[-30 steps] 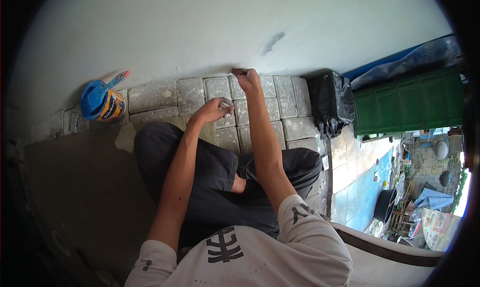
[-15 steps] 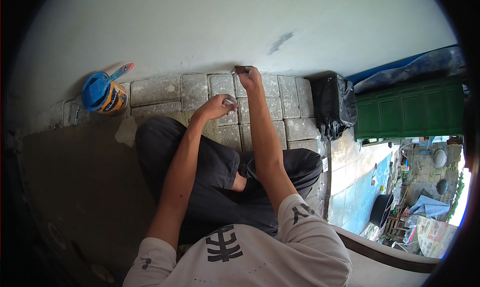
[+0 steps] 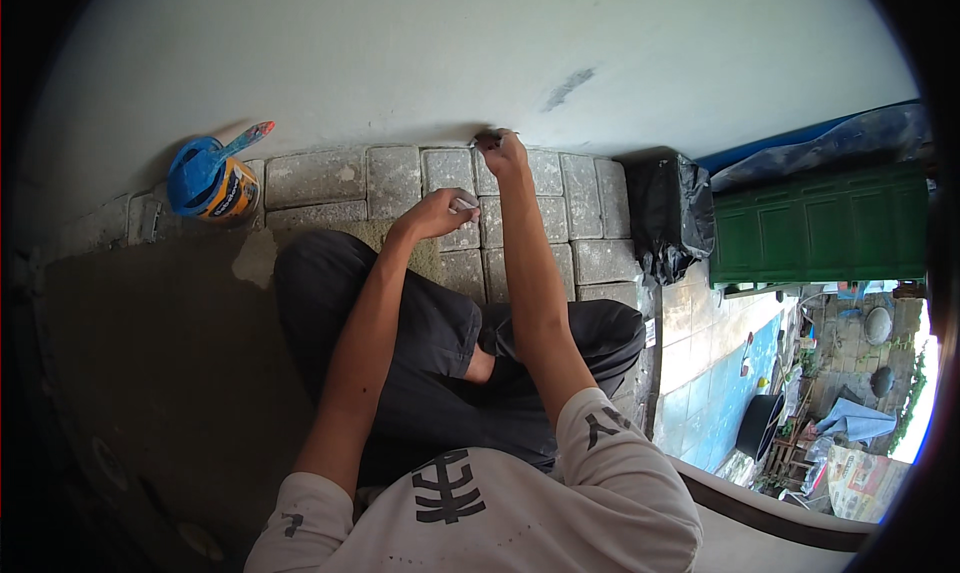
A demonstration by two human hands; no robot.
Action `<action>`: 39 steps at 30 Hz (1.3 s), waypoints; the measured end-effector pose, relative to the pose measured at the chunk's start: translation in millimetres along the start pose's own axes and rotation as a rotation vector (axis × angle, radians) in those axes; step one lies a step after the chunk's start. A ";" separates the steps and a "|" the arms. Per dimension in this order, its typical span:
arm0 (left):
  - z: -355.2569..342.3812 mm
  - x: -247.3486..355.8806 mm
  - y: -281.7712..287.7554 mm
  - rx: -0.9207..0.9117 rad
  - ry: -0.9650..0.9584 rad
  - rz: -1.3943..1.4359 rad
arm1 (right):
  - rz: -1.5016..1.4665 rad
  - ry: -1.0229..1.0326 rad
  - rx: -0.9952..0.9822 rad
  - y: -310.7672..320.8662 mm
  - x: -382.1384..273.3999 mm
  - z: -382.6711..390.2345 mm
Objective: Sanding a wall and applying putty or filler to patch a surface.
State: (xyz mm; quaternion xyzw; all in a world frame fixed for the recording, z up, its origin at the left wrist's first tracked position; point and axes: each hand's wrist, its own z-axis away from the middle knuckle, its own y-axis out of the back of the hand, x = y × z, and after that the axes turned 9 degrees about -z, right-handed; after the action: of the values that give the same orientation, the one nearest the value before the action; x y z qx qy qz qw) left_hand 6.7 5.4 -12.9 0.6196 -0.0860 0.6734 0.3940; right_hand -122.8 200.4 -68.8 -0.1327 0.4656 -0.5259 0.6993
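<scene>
A seated person works at the foot of a pale wall (image 3: pixel 400 53), upper centre of the frame. The right hand (image 3: pixel 505 156) closes around a dark piece (image 3: pixel 488 136), held where the wall meets the pavers (image 3: pixel 317 176); whether its edge touches the wall is hard to tell. The left hand (image 3: pixel 437 213), near mid-frame, curls around a pale lump (image 3: pixel 463 204) too small to identify. Light, even pressure with the piece laid flat would likely serve best here, knuckles clear of the rough pavers, the left hand close by with its lump.

At left, a tub (image 3: pixel 232 195) with a blue top stands by the wall, a paint-smeared brush (image 3: pixel 235 145) resting across it. Right of centre, a black bag (image 3: pixel 670 218) sits against the wall's foot, beside a green crate (image 3: pixel 820 233). Both tub and bag could limit reach along the joint. A grey smudge (image 3: pixel 570 90) marks the wall above.
</scene>
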 end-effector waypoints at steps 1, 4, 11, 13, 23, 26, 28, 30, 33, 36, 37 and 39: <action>3.4 -5.8 1.8 0.005 0.012 -0.001 | -0.001 -0.013 0.000 -4.1 6.8 4.5; 5.8 -1.9 2.2 -0.003 -0.001 -0.028 | 0.078 -0.002 0.012 0.7 1.0 3.8; 6.0 -4.2 1.5 0.005 0.002 -0.038 | -0.140 0.008 -0.061 0.3 5.0 25.5; -0.4 1.9 3.2 0.008 -0.019 -0.038 | -0.193 0.025 -0.050 -4.5 -4.2 23.1; -1.1 -1.6 -4.6 -0.003 -0.058 -0.036 | -0.028 0.031 -0.049 -2.0 -8.7 3.7; -1.1 3.9 -1.5 -0.036 -0.014 -0.028 | 0.092 -0.029 -0.003 12.8 -8.4 -2.9; 4.6 -11.5 1.8 0.005 -0.024 -0.017 | -0.135 -0.012 -0.029 -10.9 18.1 11.2; 0.4 -1.4 1.3 -0.007 -0.040 0.001 | -0.155 0.092 -0.143 0.7 7.1 7.0; 2.6 4.4 1.0 -0.028 -0.024 -0.032 | 0.070 0.237 0.063 -5.2 12.3 5.4; 0.5 7.2 -0.6 -0.004 0.014 -0.021 | 0.049 0.169 0.095 -7.2 -5.3 2.8; -2.6 9.0 -1.6 -0.016 -0.007 -0.008 | 0.010 0.122 0.086 -8.0 -11.4 0.4; -1.9 2.3 2.1 -0.016 -0.005 0.002 | -0.030 0.142 0.025 -9.2 1.2 12.9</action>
State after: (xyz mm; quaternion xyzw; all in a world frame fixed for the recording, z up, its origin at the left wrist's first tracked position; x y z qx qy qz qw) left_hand 4.1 6.1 -10.4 0.6180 -0.0927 0.6716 0.3981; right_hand -118.3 191.7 -56.3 -0.0933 0.5056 -0.5501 0.6581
